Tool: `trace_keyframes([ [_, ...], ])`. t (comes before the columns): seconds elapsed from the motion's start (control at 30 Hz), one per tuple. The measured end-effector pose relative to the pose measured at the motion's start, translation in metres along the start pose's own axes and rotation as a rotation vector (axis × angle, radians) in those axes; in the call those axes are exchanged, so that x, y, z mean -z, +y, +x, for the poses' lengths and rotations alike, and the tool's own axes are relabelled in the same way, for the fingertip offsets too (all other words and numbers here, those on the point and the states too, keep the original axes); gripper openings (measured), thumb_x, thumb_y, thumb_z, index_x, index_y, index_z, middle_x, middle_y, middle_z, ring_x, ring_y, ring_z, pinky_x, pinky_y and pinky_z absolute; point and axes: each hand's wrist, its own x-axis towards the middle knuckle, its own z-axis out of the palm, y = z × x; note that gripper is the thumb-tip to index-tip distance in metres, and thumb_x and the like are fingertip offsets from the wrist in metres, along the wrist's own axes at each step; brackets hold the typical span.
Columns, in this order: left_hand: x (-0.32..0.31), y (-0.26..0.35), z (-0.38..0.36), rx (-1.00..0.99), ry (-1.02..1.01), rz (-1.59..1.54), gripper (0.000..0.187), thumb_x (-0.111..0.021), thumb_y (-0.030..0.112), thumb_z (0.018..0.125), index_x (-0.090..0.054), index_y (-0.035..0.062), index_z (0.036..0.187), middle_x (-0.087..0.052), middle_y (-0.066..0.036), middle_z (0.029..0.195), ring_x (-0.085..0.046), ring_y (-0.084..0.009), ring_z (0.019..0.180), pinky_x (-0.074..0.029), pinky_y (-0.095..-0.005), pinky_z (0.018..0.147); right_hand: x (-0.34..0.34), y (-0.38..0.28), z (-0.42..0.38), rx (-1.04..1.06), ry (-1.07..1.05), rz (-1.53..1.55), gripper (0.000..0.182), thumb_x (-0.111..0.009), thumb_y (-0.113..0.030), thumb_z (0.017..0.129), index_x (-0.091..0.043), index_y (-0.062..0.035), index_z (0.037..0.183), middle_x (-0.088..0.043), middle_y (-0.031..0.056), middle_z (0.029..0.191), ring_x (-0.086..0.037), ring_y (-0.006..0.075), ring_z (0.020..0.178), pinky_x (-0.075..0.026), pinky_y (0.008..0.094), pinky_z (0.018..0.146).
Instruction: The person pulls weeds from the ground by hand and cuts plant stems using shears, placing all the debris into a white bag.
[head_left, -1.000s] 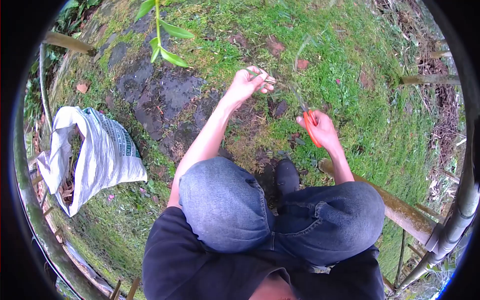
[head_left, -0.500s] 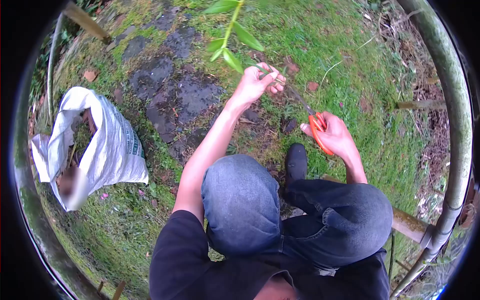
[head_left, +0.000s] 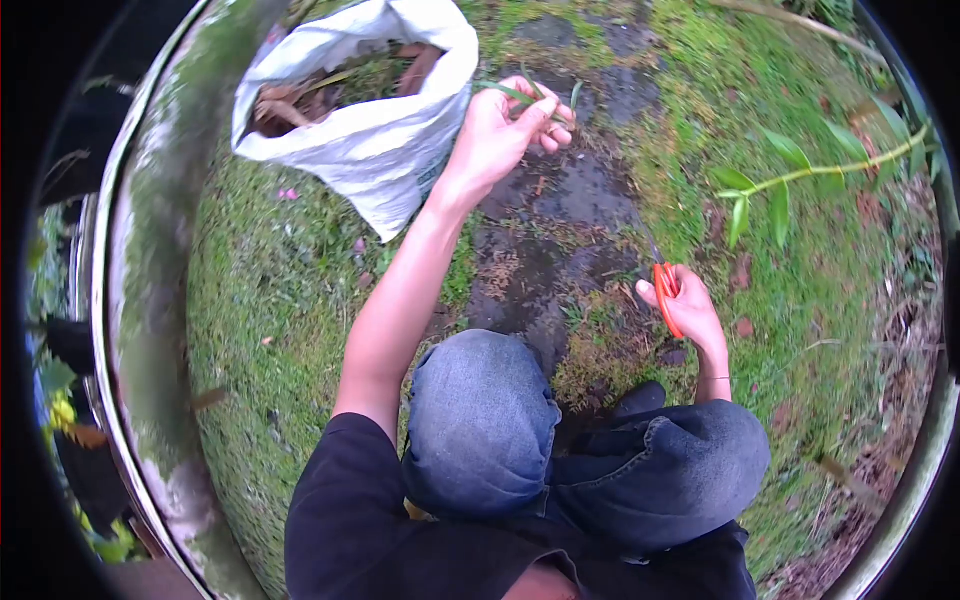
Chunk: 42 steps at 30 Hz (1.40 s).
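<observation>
My left hand (head_left: pixel 510 130) is closed around a few thin green grass blades (head_left: pixel 518 95), which stick out past the fingers. Right beside it stands a white woven sack (head_left: pixel 390 150), its mouth open and dry brown leaves (head_left: pixel 300 105) showing inside. Lower on the right, my right hand (head_left: pixel 688 305) has its fingers through the orange handles of a pair of scissors (head_left: pixel 662 290). The narrow blades point up and away from me, over the grass.
A leafy green stem (head_left: pixel 800 175) reaches in from the right above the grass. Flat dark stones (head_left: pixel 575 200) run through the mossy ground ahead. A thick mossy pole (head_left: pixel 160 300) curves along the left, and dry litter (head_left: pixel 900 400) lies at the right edge.
My view has turned left, so the sack now sits near the top centre and the leafy stem at the right. My left hand has come beside the sack; the scissors are farther from it.
</observation>
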Motion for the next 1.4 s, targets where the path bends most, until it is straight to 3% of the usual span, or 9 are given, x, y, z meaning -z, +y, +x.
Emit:
trace_keyframes([
  [0.13, 0.058, 0.071, 0.002, -0.277, 0.309, 0.376, 0.017, -0.065, 0.019, 0.099, -0.065, 0.0019, 0.1, -0.073, -0.01, 0.096, -0.07, -0.0161, 0.079, -0.055, -0.0288, 0.069, -0.001, -0.012, 0.034, 0.126, -0.031, -0.046, 0.056, -0.084, -0.052, 0.077, -0.054, -0.0051, 0.081, -0.054, 0.0014, 0.072, -0.051, 0.0127, 0.067, -0.046, 0.0316, 0.065],
  [0.2, 0.072, 0.123, -0.001, -0.144, 0.594, 0.663, 0.022, -0.066, 0.017, 0.088, -0.068, -0.0033, 0.097, -0.07, -0.028, 0.094, -0.068, -0.0432, 0.09, -0.055, -0.0487, 0.077, 0.001, -0.016, 0.048, 0.192, -0.049, -0.037, 0.055, -0.084, -0.052, 0.078, -0.054, -0.0051, 0.081, -0.053, 0.0006, 0.071, -0.05, 0.0123, 0.067, -0.045, 0.0312, 0.065],
  [0.27, 0.123, 0.119, 0.004, -0.235, 0.729, 1.146, 0.033, -0.074, 0.029, 0.085, -0.07, -0.0004, 0.1, -0.071, -0.025, 0.096, -0.069, -0.0414, 0.093, -0.054, -0.0474, 0.08, 0.003, -0.02, 0.054, 0.248, -0.057, -0.014, 0.053, -0.082, -0.05, 0.081, -0.054, -0.0052, 0.083, -0.052, -0.0009, 0.072, -0.048, 0.0113, 0.067, -0.044, 0.0297, 0.063],
  [0.37, 0.132, 0.136, -0.013, 0.1, 0.353, 1.596, 0.043, -0.076, 0.035, 0.082, -0.069, -0.0006, 0.106, -0.071, -0.024, 0.106, -0.068, -0.0396, 0.099, -0.053, -0.0477, 0.086, 0.003, -0.022, 0.052, 0.295, -0.07, 0.009, 0.048, -0.08, -0.046, 0.086, -0.056, -0.0045, 0.088, -0.05, -0.0025, 0.072, -0.045, 0.0089, 0.066, -0.041, 0.0279, 0.061],
  [0.67, 0.112, 0.074, -0.066, -1.002, 0.761, 1.729, 0.022, -0.073, 0.026, 0.094, -0.068, 0.005, 0.094, -0.071, -0.007, 0.087, -0.068, -0.016, 0.079, -0.052, -0.0305, 0.068, 0.002, 0.02, 0.037, 0.187, -0.172, 0.035, 0.043, -0.079, -0.042, 0.089, -0.054, -0.0067, 0.086, -0.046, -0.0059, 0.072, -0.04, 0.0063, 0.066, -0.035, 0.0265, 0.058],
  [0.87, 0.074, -0.082, -0.145, 0.349, 0.524, 1.046, 0.049, -0.078, 0.04, 0.086, -0.066, 0.0004, 0.112, -0.069, -0.012, 0.1, -0.067, -0.025, 0.093, -0.052, -0.0406, 0.085, -0.002, 0.04, 0.035, 0.168, -0.211, 0.04, 0.041, -0.079, -0.039, 0.09, -0.051, -0.0092, 0.083, -0.042, -0.0075, 0.071, -0.038, 0.0058, 0.066, -0.034, 0.0255, 0.059],
  [1.03, 0.084, -0.205, -0.18, 0.44, 0.504, 1.13, 0.064, -0.085, 0.035, 0.079, -0.063, 0.0045, 0.131, -0.069, -0.022, 0.118, -0.068, -0.0343, 0.112, -0.054, -0.0433, 0.092, -0.009, 0.028, 0.038, 0.128, -0.246, 0.034, 0.04, -0.078, -0.036, 0.091, -0.05, -0.0097, 0.082, -0.042, -0.0074, 0.072, -0.039, 0.0054, 0.067, -0.034, 0.0253, 0.059],
  [1.17, 0.097, -0.225, -0.174, 0.588, 0.574, 0.797, 0.024, -0.084, 0.025, 0.08, -0.08, 0.0116, 0.099, -0.075, -0.021, 0.1, -0.073, -0.0335, 0.096, -0.056, -0.0416, 0.088, -0.014, 0.019, 0.039, 0.151, -0.256, 0.041, 0.039, -0.078, -0.035, 0.091, -0.051, -0.0096, 0.083, -0.043, -0.0075, 0.072, -0.039, 0.0048, 0.066, -0.034, 0.0251, 0.058],
  [1.4, 0.121, -0.239, -0.177, 0.509, 0.317, 1.01, 0.021, -0.081, 0.023, 0.082, -0.08, 0.0105, 0.099, -0.073, -0.019, 0.089, -0.072, -0.0338, 0.084, -0.056, -0.0424, 0.079, -0.031, 0.003, 0.047, 0.135, -0.267, -0.025, 0.041, -0.08, -0.038, 0.089, -0.053, -0.0079, 0.084, -0.046, -0.0068, 0.071, -0.042, 0.0057, 0.065, -0.037, 0.0262, 0.058],
])
